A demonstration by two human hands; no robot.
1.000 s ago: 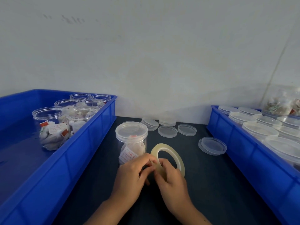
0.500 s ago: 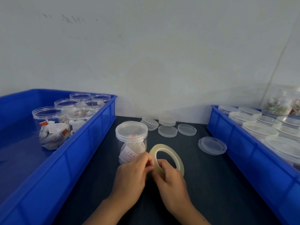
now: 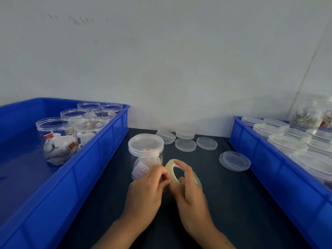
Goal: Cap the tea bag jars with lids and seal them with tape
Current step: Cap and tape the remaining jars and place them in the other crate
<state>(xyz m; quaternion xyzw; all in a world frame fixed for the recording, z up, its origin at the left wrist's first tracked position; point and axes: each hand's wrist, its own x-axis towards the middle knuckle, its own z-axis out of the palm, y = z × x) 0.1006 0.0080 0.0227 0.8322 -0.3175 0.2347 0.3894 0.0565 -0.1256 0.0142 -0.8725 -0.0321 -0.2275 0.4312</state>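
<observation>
From the head view I see my right hand (image 3: 193,200) gripping the tape roll (image 3: 181,174) on edge, thumb through the core and fingers over the outer rim, so the roll is steadied with its band facing my other hand. My left hand (image 3: 146,192) has its fingertips pinched at the roll's near-left edge, which I judge is where I am picking for the loose tape end; I cannot make out the end itself.

The capped tea bag jar (image 3: 145,153) stands upright on the dark table (image 3: 233,203), just beyond my left hand and touching nothing else, its lid (image 3: 145,142) already seated, so it is close by for the tape once a strip is free.

Spare lids (image 3: 186,144) lie flat at the table's far edge, and one more (image 3: 235,161) nearer the right bin. The left blue bin (image 3: 100,155) holds the open jars (image 3: 53,139) awaiting caps; the right blue bin (image 3: 265,169) holds lidded jars (image 3: 285,143), apparently the finished side.
</observation>
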